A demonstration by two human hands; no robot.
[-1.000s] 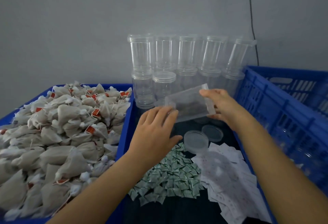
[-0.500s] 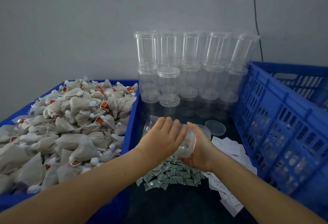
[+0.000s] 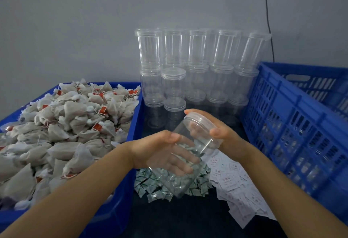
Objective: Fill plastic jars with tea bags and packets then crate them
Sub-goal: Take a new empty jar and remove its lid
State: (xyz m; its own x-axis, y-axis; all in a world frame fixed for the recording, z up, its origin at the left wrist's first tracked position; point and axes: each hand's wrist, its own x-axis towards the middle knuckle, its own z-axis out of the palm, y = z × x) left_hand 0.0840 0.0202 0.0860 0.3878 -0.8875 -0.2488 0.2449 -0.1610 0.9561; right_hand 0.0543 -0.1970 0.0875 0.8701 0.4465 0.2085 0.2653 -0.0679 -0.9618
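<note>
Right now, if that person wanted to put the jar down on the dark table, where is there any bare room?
One bare patch shows: the dark table near the person, between the tea bag bin and the white slips, just below the green packets. Farther back is crowded with stacked jars. Both the left hand and right hand hold the jar.

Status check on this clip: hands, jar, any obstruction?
Left hand holds the clear jar by its body, tilted. Right hand grips the lid end. Jar empty, lid on. Nothing in the way.
</note>
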